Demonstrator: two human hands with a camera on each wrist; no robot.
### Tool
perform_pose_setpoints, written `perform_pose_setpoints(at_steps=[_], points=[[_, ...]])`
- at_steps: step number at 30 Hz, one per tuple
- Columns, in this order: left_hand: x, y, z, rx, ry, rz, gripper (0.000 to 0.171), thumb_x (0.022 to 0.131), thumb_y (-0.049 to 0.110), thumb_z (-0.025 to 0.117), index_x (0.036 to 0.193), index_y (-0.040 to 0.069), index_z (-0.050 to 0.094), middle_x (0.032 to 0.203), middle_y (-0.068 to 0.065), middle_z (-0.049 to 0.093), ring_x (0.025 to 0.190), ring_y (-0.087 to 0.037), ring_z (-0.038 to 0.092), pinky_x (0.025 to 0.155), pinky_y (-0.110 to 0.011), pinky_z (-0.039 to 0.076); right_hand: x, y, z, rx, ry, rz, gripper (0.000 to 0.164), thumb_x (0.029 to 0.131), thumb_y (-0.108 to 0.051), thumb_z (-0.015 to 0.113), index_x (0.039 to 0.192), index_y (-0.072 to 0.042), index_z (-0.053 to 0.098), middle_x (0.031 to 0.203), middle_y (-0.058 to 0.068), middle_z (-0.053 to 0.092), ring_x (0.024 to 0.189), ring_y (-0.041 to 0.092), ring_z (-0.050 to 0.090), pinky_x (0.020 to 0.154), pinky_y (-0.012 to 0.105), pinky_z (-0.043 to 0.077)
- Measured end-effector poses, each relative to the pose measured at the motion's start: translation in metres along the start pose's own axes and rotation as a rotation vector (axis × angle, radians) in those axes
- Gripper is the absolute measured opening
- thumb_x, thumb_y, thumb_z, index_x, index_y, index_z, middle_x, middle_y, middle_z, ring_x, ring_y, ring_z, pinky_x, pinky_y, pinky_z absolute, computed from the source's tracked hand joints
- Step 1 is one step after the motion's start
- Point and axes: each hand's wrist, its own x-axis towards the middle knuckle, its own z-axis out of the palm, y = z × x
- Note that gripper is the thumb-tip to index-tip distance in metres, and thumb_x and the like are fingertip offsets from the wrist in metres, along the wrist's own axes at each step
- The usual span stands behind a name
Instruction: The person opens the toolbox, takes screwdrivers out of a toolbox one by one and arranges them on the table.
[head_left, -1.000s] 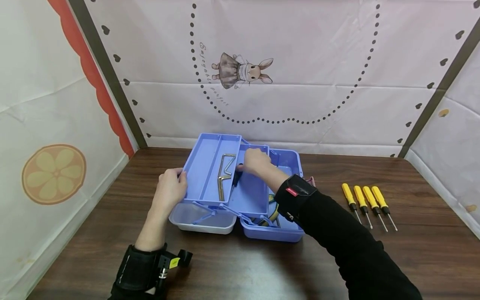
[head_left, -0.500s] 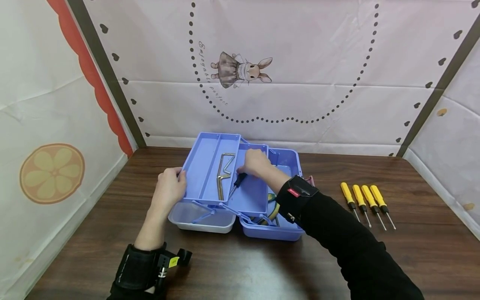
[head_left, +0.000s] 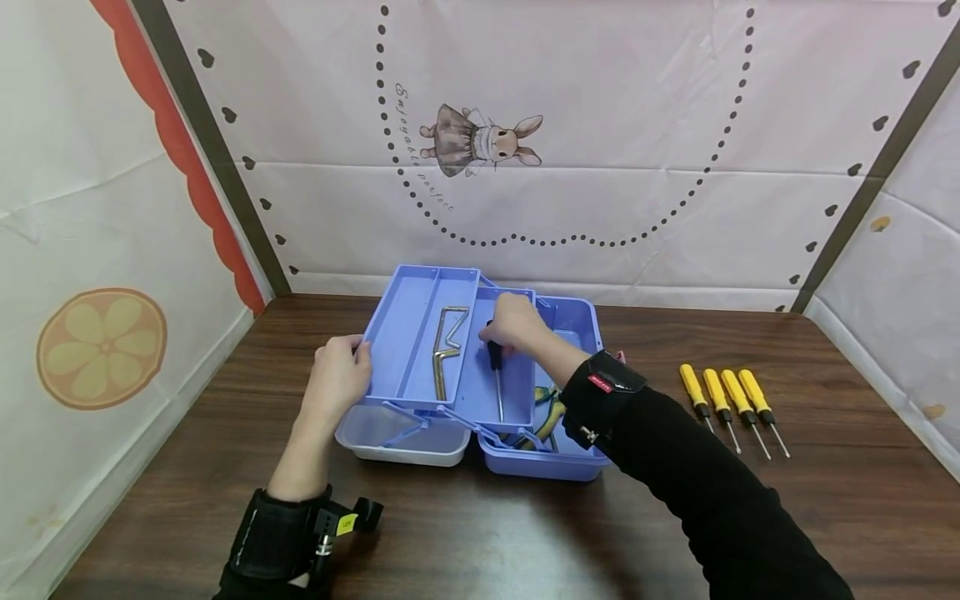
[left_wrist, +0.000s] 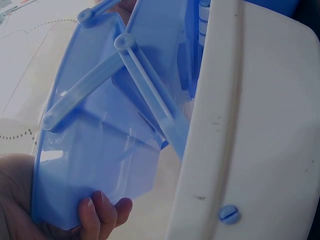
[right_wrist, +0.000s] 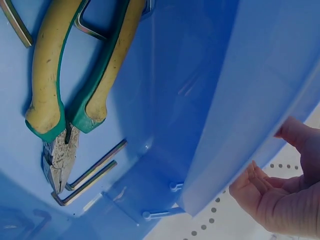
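A black-handled screwdriver (head_left: 496, 357) hangs from the fingers of my right hand (head_left: 516, 323) over the lower tray (head_left: 517, 400) of a blue toolbox. Its shaft points toward the near end of that tray; whether the tip touches the tray I cannot tell. In the right wrist view the right hand (right_wrist: 280, 195) is partly behind the tray wall and the screwdriver is hidden. My left hand (head_left: 337, 377) grips the left edge of the upper tray (head_left: 405, 342); in the left wrist view its fingers (left_wrist: 102, 210) curl under that tray. Bent hex keys (head_left: 441, 358) lie in the upper tray.
Pliers (right_wrist: 47, 75) with yellow and green handles lie in the toolbox base (head_left: 577, 321), near more hex keys (right_wrist: 87, 182). The whitish lid (head_left: 412, 454) is folded out at the left. Several yellow screwdrivers (head_left: 735, 400) lie in a row on the table (head_left: 465, 542) at right.
My right hand has drawn the screwdriver rightward from beside the upper tray. Its shaft has swung from slanting left to nearly straight toward me. My left hand has stayed in place.
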Motion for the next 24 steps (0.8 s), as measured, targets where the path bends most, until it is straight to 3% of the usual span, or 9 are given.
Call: perform_pose_setpoints(at_steps=[6,12,18,24], points=[[0.000,0.000,0.001,-0.001,0.007,0.002,0.032,0.090,0.008,0.039,0.108,-0.014,0.056,0.096,-0.031,0.058,0.081,-0.037,0.057,0.070,-0.047,0.045,-0.003,0.004,-0.017,0.160,0.065,0.017,0.021,0.079,-0.014,0.064,0.091,0.000,0.054,0.079,0.011,0.059,0.059,0.021,0.062,0.051,0.027,0.050],[0.001,0.000,0.001,0.001,0.006,-0.003,0.032,0.090,0.008,0.038,0.107,-0.013,0.056,0.095,-0.030,0.058,0.079,-0.035,0.057,0.068,-0.047,0.045,-0.008,0.010,-0.050,0.255,0.109,0.017,0.028,0.080,-0.012,0.064,0.101,0.000,0.049,0.089,0.014,0.056,0.064,0.021,0.059,0.056,0.027,0.050],[0.001,0.000,0.000,-0.003,-0.001,-0.002,0.033,0.090,0.008,0.038,0.109,-0.014,0.055,0.097,-0.031,0.057,0.080,-0.036,0.057,0.069,-0.047,0.045,-0.013,0.035,-0.085,0.234,0.165,0.035,0.034,0.080,-0.012,0.064,0.106,0.002,0.049,0.098,0.019,0.055,0.063,0.022,0.060,0.056,0.027,0.050],[0.000,0.000,0.000,-0.007,-0.012,-0.006,0.033,0.090,0.008,0.038,0.109,-0.014,0.055,0.097,-0.031,0.057,0.079,-0.035,0.057,0.068,-0.046,0.046,-0.019,0.076,-0.104,0.162,0.201,0.057,0.032,0.080,-0.012,0.062,0.105,0.004,0.050,0.093,0.023,0.055,0.053,0.016,0.057,0.052,0.026,0.049]])
